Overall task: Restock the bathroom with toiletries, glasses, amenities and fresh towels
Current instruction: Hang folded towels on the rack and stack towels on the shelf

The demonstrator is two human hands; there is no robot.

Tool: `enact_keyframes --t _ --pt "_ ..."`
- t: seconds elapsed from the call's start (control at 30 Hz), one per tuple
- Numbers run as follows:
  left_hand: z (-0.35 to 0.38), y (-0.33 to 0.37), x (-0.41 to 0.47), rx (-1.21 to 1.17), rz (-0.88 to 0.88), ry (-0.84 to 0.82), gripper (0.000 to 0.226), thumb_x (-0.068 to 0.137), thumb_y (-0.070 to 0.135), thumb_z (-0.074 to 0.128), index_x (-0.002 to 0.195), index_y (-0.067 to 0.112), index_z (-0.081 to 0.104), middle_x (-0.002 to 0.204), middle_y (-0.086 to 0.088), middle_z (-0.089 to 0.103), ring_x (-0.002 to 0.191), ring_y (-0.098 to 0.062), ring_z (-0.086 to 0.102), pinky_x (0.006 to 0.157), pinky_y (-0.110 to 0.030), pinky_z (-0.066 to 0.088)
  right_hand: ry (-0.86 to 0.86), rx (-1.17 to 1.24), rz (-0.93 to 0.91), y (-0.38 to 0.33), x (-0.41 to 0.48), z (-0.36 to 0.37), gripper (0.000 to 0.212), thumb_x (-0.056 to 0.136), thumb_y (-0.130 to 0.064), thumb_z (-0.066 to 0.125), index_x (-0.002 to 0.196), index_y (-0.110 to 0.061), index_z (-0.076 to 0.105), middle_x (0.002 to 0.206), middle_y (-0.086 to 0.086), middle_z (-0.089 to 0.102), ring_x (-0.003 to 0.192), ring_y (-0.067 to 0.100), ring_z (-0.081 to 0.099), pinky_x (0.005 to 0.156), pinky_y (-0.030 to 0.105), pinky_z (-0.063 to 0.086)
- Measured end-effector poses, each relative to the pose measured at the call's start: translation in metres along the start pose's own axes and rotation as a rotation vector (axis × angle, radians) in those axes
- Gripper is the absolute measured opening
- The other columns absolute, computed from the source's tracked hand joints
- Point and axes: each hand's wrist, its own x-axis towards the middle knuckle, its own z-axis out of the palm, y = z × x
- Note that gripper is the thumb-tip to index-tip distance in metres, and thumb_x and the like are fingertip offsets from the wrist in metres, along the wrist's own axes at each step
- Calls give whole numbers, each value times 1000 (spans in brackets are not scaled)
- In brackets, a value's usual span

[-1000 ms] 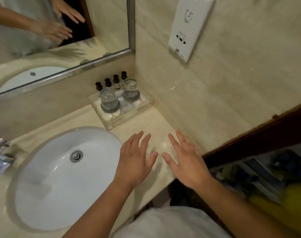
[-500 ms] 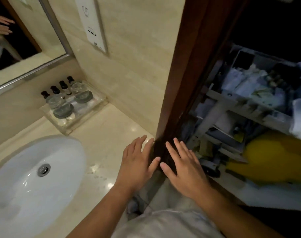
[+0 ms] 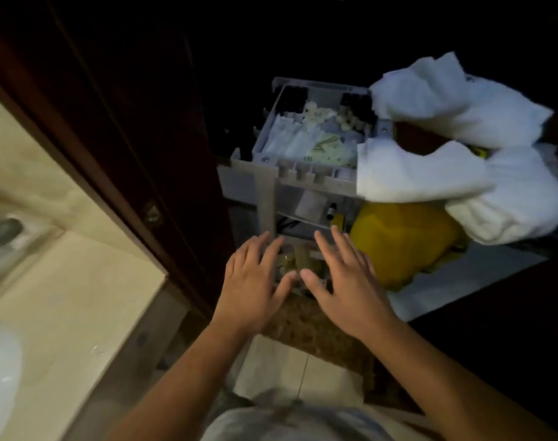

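A grey housekeeping cart (image 3: 268, 192) stands outside the bathroom doorway. Its top tray (image 3: 315, 135) holds white sachets, small dark bottles and other amenities. White towels (image 3: 430, 167) are heaped over the cart's right side. My left hand (image 3: 255, 281) and my right hand (image 3: 344, 278) hover side by side in front of the cart's lower shelves, fingers spread and straight, holding nothing. The acrylic amenity tray (image 3: 3, 246) on the counter shows only as a blurred edge at far left.
A dark wooden door frame (image 3: 118, 148) runs diagonally between the beige counter (image 3: 64, 310) and the cart. A yellow bag (image 3: 401, 240) hangs below the towels. The white sink (image 3: 0, 377) sits at lower left. A patterned threshold (image 3: 315, 329) lies under my hands.
My view has swung right, from the counter and amenity tray to the cart outside the doorway. Both hands stayed spread and empty and now hover before the cart.
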Motion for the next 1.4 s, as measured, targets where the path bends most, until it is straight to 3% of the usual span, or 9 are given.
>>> enact_keyframes --t 0.17,0.4,0.57,0.7,0.87,1.07,1.17,1.3,1.4 --pt "5 46 43 -5 124 4 67 102 63 40 159 29 33 162 1 33 149 -23 29 121 -44 28 109 105 158 49 -1 -38 79 97 -75 27 165 -40 8 174 -7 -1 160 17 5 127 46 14" --pt "12 83 126 -82 210 -40 65 100 63 39 157 32 29 161 3 33 148 -20 26 121 -45 27 290 308 322 100 25 -82 87 89 -80 28 164 -38 16 173 -3 10 158 21 15 126 49 24" --pt "28 100 192 -222 212 -138 68 97 68 31 157 36 28 160 4 34 146 -22 26 119 -50 28 414 247 440 138 56 -104 79 96 -67 45 164 -34 21 171 6 18 157 26 16 125 52 24" --pt "44 105 239 -314 197 -217 69 99 69 36 158 34 27 162 2 32 148 -24 25 120 -51 27 501 148 569 166 86 -130 76 97 -58 57 161 -29 27 167 10 24 154 31 22 121 56 30" --pt "61 108 298 -390 80 -348 77 98 71 38 161 30 22 165 -6 29 150 -30 23 122 -53 25 405 186 772 197 126 -155 81 98 -60 55 163 -27 20 166 11 27 152 33 26 119 53 31" --pt "73 105 338 -366 94 -514 76 93 83 28 157 53 1 161 -9 43 138 -39 48 112 -57 39 273 158 889 217 167 -168 79 100 -59 54 162 -17 27 159 11 45 143 34 44 115 46 35" --pt "73 109 344 -421 83 -562 74 95 79 31 158 53 2 164 -5 39 142 -36 46 115 -54 37 234 152 933 223 182 -175 82 98 -62 56 162 -20 28 156 12 50 139 36 48 112 44 38" --pt "76 109 353 -528 71 -606 71 98 71 40 158 54 6 168 2 31 146 -31 42 117 -52 36 150 155 966 234 196 -184 91 93 -71 55 163 -21 26 163 11 40 145 36 44 115 47 36" --pt "73 110 358 -615 61 -603 68 101 59 49 159 49 14 168 5 29 146 -28 43 111 -41 41 98 228 962 237 204 -190 90 93 -68 57 164 -24 23 167 9 33 150 34 37 119 47 32"
